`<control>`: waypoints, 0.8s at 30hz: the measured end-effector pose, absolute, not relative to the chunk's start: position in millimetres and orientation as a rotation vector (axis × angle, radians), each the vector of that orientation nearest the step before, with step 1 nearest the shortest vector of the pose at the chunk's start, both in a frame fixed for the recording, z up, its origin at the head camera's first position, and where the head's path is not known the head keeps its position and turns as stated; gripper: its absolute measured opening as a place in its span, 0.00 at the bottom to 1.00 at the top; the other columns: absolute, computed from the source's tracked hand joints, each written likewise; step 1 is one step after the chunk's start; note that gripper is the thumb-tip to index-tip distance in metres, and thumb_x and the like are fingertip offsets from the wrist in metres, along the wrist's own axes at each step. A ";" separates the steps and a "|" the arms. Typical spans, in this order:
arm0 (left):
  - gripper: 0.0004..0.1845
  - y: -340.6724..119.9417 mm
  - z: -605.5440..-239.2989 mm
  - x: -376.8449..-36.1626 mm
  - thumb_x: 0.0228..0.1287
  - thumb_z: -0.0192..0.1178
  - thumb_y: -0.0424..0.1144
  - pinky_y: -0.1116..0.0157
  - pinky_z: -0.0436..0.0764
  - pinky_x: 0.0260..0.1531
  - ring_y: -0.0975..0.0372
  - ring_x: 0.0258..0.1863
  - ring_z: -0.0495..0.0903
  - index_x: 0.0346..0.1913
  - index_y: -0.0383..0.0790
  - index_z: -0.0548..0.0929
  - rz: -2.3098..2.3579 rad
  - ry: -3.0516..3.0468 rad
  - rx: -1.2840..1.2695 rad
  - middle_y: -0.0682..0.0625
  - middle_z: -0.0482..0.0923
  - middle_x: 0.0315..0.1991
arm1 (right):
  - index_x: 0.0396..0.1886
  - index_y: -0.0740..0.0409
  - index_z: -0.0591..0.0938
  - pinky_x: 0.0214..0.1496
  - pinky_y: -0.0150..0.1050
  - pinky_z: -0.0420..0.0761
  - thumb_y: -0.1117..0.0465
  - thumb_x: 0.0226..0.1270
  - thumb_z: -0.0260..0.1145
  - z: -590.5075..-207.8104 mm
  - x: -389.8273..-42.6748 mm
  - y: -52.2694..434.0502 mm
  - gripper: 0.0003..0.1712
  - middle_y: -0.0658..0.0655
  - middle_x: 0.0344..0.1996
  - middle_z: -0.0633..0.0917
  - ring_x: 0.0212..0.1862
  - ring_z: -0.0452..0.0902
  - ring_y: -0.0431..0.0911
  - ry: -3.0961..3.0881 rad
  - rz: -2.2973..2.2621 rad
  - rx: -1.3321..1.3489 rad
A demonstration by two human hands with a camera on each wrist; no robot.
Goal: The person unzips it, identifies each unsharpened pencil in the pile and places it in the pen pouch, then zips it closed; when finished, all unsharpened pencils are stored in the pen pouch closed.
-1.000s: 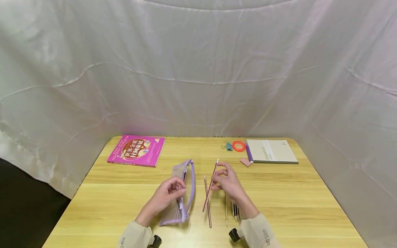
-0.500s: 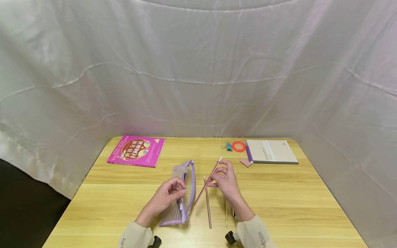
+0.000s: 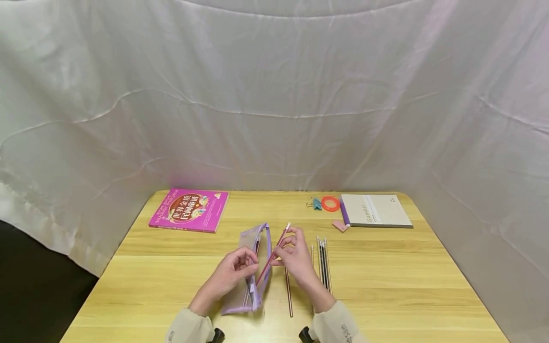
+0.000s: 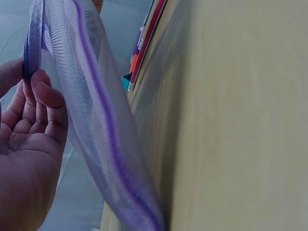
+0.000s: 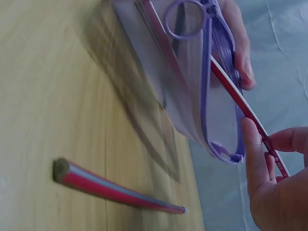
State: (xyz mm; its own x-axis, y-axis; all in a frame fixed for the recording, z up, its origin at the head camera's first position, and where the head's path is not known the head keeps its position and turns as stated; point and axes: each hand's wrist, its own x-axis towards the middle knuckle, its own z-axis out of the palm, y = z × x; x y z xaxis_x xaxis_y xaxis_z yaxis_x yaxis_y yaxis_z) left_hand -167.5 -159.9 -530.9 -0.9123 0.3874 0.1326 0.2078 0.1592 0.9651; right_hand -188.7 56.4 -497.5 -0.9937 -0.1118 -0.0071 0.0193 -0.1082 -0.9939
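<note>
My left hand [image 3: 227, 276] pinches the zipper edge of a translucent pencil case [image 4: 103, 115] with purple trim, which stands with its mouth open to the right. Between thumb and fingers my right hand [image 3: 300, 262] holds a red striped pencil [image 5: 231, 89]. It slants down to the left, its white end up and its lower end inside the case's mouth. Through the mesh, other pencils [image 5: 166, 53] show in the case. Another red pencil [image 3: 289, 297] lies on the table between the case and my right forearm.
Several pencils [image 3: 323, 267] lie side by side right of my right hand. Farther back are a teal binder clip [image 3: 316, 204], an orange tape roll [image 3: 330, 204], a pink eraser [image 3: 340, 226], a purple marker [image 3: 345, 213] and a notebook [image 3: 377, 209]. A pink book [image 3: 188, 209] lies back left.
My right hand has moved left with the red pencil, bringing its lower end from over the table into the case's mouth. The left hand keeps its place on the case.
</note>
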 end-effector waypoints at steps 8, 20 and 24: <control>0.08 -158.0 -531.3 -168.8 0.70 0.65 0.36 0.71 0.76 0.35 0.66 0.32 0.73 0.47 0.39 0.81 1.871 2.269 0.607 0.52 0.75 0.35 | 0.65 0.63 0.61 0.37 0.44 0.90 0.78 0.67 0.62 -501.2 -191.0 50.8 0.31 0.61 0.42 0.75 0.31 0.82 0.44 2.047 -2.216 -0.084; 0.07 -156.7 -532.6 -169.3 0.71 0.66 0.37 0.70 0.76 0.35 0.65 0.32 0.74 0.47 0.40 0.81 1.847 2.293 0.628 0.52 0.75 0.34 | 0.69 0.68 0.61 0.35 0.42 0.90 0.78 0.65 0.63 -498.0 -187.6 48.5 0.34 0.62 0.41 0.76 0.28 0.82 0.45 2.013 -2.083 -0.078; 0.08 -155.9 -532.9 -169.3 0.70 0.66 0.38 0.70 0.76 0.35 0.65 0.33 0.74 0.47 0.40 0.81 1.830 2.308 0.621 0.52 0.75 0.34 | 0.68 0.69 0.62 0.35 0.41 0.90 0.78 0.66 0.63 -499.4 -186.2 46.7 0.33 0.63 0.42 0.77 0.28 0.82 0.45 2.046 -2.063 -0.055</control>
